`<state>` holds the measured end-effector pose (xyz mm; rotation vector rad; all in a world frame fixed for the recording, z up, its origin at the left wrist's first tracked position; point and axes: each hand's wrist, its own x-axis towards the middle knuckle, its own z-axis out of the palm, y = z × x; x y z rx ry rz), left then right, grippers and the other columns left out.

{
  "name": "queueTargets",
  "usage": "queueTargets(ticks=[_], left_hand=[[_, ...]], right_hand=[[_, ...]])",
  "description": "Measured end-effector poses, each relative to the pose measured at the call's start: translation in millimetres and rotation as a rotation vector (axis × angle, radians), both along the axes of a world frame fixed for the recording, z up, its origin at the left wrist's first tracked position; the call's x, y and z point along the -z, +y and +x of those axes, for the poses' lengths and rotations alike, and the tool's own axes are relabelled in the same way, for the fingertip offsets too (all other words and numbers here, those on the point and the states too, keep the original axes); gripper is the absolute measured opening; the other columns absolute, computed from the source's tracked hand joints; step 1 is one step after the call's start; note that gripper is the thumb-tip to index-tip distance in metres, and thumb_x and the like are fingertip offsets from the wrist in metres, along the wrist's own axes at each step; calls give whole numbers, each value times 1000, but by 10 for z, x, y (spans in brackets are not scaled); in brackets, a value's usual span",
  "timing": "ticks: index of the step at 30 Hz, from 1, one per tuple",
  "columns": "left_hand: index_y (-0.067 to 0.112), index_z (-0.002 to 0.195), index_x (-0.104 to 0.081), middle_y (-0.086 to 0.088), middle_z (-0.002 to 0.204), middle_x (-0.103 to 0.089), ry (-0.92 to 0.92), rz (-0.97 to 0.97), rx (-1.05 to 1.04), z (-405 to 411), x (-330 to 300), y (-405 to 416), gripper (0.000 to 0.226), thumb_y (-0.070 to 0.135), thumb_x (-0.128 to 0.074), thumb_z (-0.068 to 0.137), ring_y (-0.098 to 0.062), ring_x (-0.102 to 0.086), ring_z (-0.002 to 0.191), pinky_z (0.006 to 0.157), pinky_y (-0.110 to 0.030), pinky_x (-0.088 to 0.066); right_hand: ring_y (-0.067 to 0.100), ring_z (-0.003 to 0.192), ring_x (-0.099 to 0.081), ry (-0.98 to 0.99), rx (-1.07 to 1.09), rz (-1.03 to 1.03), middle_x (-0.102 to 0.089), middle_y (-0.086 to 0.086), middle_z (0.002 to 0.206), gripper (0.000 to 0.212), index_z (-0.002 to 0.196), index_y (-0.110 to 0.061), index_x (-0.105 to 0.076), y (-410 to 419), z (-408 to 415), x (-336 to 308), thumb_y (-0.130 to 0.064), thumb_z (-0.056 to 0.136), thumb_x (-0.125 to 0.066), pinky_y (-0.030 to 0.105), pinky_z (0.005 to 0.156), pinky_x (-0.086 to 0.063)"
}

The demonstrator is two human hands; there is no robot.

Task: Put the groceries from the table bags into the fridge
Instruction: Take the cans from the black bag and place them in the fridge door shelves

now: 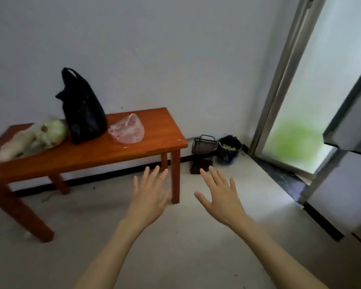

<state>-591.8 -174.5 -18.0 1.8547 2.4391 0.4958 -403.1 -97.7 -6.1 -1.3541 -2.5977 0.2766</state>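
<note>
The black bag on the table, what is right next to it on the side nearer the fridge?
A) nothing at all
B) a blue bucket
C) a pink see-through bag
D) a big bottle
C: the black bag stands on the table with a pink see-through bag beside it.

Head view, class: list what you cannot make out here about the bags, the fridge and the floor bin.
- Black bag: opaque plastic hides its contents.
- Pink bag: translucent and small, contents unclear.
- Pale bundle beside the black bag: motion blur; seemingly a cabbage, uncertain.
- Fridge: cut off by the right edge; interior unseen.
- Bin: contents too small to identify.
</note>
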Motion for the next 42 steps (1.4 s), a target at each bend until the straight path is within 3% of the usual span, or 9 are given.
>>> queueTargets(ticks=[7,14,17,31,42], left_hand=[[32,147,-8,4,158,3,-52,-17,-212,-1445,186,-476,58,43,-33,97,-20,15,143,114,-47,7],[31,148,-4,3,158,5,-79,-83,-329,-2404,422,-365,58,45,-28,97,-20,16,143,115,-46,7],[31,148,-4,2,157,7,-98,-99,-355,-2840,471,-153,63,55,-22,93,-20,17,143,114,-46,9],[29,148,-10,1,158,3,-80,9,-457,-4857,194,1196,57,44,-30,97,-19,11,144,115,-43,3],[28,147,-14,-1,157,-4,-167,142,-358,-6656,226,2269,57,37,-39,97,-20,2,144,117,-42,-9]], right_hand=[[19,145,7,25,-193,-39,2,-1,159,67,149,-30,-6,32,-1628,116,-53,94,-35,46,116,2],[19,145,7,3,-337,-82,2,-1,159,66,149,-31,-5,377,-2807,371,-53,94,-35,46,115,3],[19,145,8,1,-395,-83,2,0,159,67,149,-31,-4,682,-3293,415,-54,94,-34,46,116,2],[20,145,8,28,-551,-17,1,1,159,64,149,-29,-5,2136,-5531,187,-51,95,-32,45,118,0],[20,145,-5,198,-438,-55,-11,2,157,64,149,-23,-12,3158,-7292,131,-45,95,-40,42,119,-9]])
